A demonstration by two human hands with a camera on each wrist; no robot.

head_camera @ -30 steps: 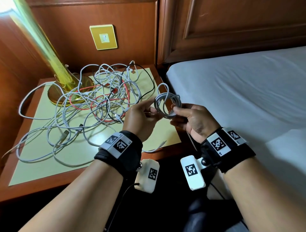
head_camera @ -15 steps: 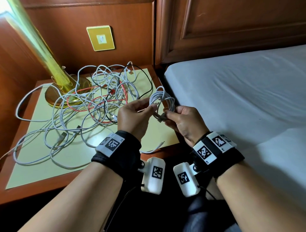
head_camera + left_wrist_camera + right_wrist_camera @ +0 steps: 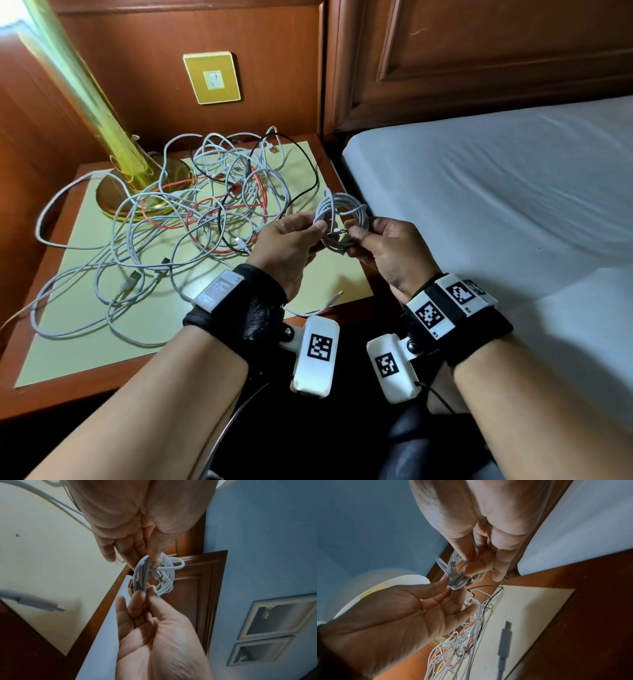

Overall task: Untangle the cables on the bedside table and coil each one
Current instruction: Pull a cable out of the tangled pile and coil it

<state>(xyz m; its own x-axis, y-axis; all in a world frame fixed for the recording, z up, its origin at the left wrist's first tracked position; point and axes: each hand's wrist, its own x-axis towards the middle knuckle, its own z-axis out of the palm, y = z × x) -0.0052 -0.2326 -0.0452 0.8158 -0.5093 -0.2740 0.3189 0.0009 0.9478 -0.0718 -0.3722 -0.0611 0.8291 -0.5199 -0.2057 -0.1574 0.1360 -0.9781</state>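
Since the earlier frame the white coil (image 3: 342, 219) has tilted flatter. Left hand (image 3: 287, 246) and right hand (image 3: 387, 250) both pinch it — held above the bedside table (image 3: 85, 342) edge, beside the tangled cables (image 3: 191, 212).

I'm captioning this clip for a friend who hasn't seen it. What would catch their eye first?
First, the tangle of white, red and black cables sprawled over the bedside table beside a brass lamp base. Next, the small white coil held above the table's right edge, pinched by the left hand and the right hand.
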